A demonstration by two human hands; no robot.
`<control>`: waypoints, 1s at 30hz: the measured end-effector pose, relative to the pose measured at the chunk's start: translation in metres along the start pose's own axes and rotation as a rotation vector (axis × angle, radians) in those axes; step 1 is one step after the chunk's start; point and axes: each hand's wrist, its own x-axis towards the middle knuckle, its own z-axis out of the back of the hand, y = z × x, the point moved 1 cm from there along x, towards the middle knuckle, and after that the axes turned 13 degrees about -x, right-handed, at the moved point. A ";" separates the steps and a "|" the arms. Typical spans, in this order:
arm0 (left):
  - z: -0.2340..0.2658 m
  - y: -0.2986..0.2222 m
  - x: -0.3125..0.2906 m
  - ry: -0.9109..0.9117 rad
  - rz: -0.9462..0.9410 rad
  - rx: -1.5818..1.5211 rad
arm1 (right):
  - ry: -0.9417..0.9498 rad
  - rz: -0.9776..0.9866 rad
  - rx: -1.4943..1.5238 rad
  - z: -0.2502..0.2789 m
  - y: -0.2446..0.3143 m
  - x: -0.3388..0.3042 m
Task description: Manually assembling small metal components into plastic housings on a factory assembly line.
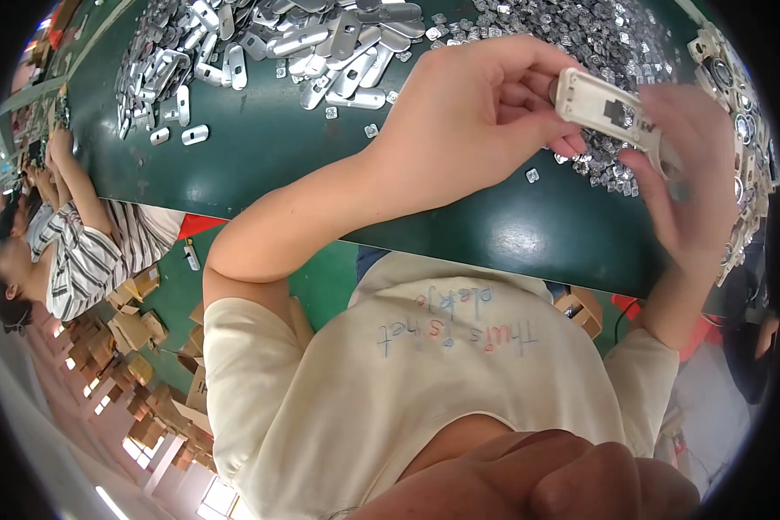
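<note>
My left hand [472, 121] is closed on one end of a long off-white plastic housing [594, 102], fingers and thumb pinching it above the table. The housing has a dark recess near its middle and a curved, ring-like part at its far right end. At that end is my right hand [698, 173], smeared by motion, its thumb below and its fingers above the piece. Whether it grips the housing cannot be made out. Beneath both hands lies a heap of small square metal pieces [611, 178].
On the dark green table [303, 165] lie many oblong silver metal plates [347, 43] at the back left. White housings with round rings [741, 130] are heaped along the right edge. A person in a striped shirt [87, 260] sits at the far left; cardboard boxes [134, 329] stand on the floor.
</note>
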 end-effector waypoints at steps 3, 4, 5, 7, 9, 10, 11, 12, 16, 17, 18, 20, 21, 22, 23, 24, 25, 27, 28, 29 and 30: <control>-0.001 0.000 -0.001 0.004 0.012 -0.024 | 0.053 0.032 -0.082 0.001 0.003 0.001; -0.002 -0.004 -0.002 0.004 0.014 -0.026 | 0.065 0.041 -0.116 0.001 0.004 0.001; -0.003 -0.010 -0.003 0.008 0.044 -0.034 | 0.067 0.040 -0.115 0.001 0.003 0.001; -0.003 -0.011 -0.005 0.010 0.074 -0.044 | 0.078 0.051 -0.140 0.001 0.003 0.000; -0.003 -0.010 -0.005 0.013 0.011 -0.010 | 0.080 0.046 -0.138 0.001 0.005 0.001; -0.003 -0.010 -0.005 0.012 0.012 -0.010 | 0.081 0.040 -0.138 0.001 0.005 0.001; -0.004 -0.011 -0.005 0.011 -0.014 0.023 | 0.081 0.040 -0.136 0.001 0.006 0.002; -0.004 -0.011 -0.005 0.011 -0.040 0.056 | 0.088 0.052 -0.173 0.002 0.007 0.001; -0.001 -0.003 -0.005 -0.038 0.000 0.013 | 0.100 0.094 -0.295 -0.002 0.015 0.001; 0.000 0.000 -0.006 -0.071 -0.103 0.101 | 0.100 0.106 -0.296 -0.004 0.017 0.001; 0.000 0.001 -0.005 -0.095 -0.206 0.184 | 0.103 0.098 -0.302 -0.005 0.021 -0.001; -0.004 0.000 -0.006 -0.088 -0.235 0.211 | 0.124 -0.379 0.306 -0.009 0.026 -0.004; -0.005 -0.001 -0.008 -0.112 -0.269 0.257 | 0.090 -0.422 0.399 -0.015 0.027 -0.001; -0.004 -0.001 -0.010 -0.118 -0.269 0.264 | 0.088 -0.417 0.407 -0.018 0.029 0.000; -0.004 -0.001 -0.012 -0.142 -0.235 0.273 | 0.124 -0.495 0.534 -0.023 0.030 0.000; -0.005 -0.001 -0.012 -0.152 -0.205 0.270 | 0.161 -0.583 0.646 -0.024 0.032 0.000; -0.005 0.005 -0.010 -0.147 -0.206 0.267 | 0.115 -0.600 0.637 -0.024 0.035 0.001; -0.004 0.022 -0.005 -0.187 -0.194 0.073 | 0.044 -0.562 0.593 -0.027 0.035 0.001; -0.002 0.023 -0.005 -0.184 -0.193 0.071 | -0.025 -0.521 0.552 -0.027 0.035 0.001; -0.001 0.020 -0.004 -0.155 -0.300 0.289 | -0.025 -0.521 0.550 -0.026 0.035 0.002; -0.001 0.018 -0.003 -0.124 -0.406 0.504 | -0.029 -0.494 0.502 -0.024 0.035 0.002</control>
